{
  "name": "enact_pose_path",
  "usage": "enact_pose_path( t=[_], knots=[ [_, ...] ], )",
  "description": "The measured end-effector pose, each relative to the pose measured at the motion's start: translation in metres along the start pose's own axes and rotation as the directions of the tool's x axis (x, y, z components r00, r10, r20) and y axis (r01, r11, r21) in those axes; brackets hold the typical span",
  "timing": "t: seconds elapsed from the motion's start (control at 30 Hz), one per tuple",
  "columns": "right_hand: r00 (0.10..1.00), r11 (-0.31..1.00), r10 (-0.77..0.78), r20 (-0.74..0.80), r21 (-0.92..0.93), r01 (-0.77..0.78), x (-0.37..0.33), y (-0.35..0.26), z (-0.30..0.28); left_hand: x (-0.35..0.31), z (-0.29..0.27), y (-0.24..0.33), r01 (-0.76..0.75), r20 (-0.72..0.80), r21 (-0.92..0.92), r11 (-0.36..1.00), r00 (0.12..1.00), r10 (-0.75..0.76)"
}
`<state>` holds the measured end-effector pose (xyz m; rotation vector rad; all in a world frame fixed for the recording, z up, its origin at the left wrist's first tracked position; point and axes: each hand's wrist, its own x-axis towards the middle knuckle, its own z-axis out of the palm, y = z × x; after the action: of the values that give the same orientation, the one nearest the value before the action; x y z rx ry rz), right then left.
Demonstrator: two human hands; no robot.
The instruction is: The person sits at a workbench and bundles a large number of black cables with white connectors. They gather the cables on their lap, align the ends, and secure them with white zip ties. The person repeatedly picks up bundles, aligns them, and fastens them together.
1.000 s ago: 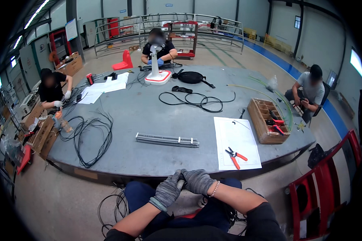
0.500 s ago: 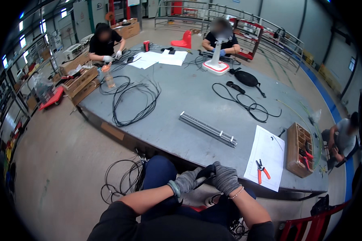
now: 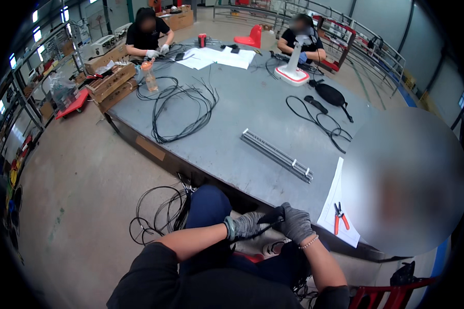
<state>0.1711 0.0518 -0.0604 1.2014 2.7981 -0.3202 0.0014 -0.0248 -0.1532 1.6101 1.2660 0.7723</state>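
Both my hands wear grey knitted gloves and are over my lap, close to the table's near edge. My left hand closes round a dark, flexible black cable, whose exact form is partly hidden by the gloves. On the same piece, my right hand is closed too, its fingers bent at the upper end. A thin black strand dips between the two hands. To the right of my right hand, wire strippers with orange-red handles lie on a white printed sheet.
On the grey table lie metal rails, a black cable coil and a black pouch. Another coil hangs by my left leg. Two people sit across the table. A blurred patch covers the right side.
The whole view has shifted, so the table appears further right and higher. My hands keep hold of the black cable, and a thin strand now shows below it. A blur now covers the wooden box.
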Motion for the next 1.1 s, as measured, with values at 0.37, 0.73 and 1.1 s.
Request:
enact_pose_path(
  t=[0.37,0.73,1.1],
  knots=[
    [0.997,0.997,0.042,0.068,0.063,-0.046,0.004,0.003,0.004,0.002,-0.003,0.039,0.152,-0.111,-0.219,0.964,0.977,-0.18],
    [0.996,0.997,0.044,0.079,0.057,-0.049,0.0,0.005,0.001,0.018,0.013,0.029,0.145,-0.207,-0.062,0.987,0.966,-0.155],
    [0.995,0.998,0.019,0.097,0.061,-0.025,0.001,0.009,0.006,0.025,0.014,0.038,0.087,-0.244,0.227,0.97,0.969,-0.03]
  ],
)
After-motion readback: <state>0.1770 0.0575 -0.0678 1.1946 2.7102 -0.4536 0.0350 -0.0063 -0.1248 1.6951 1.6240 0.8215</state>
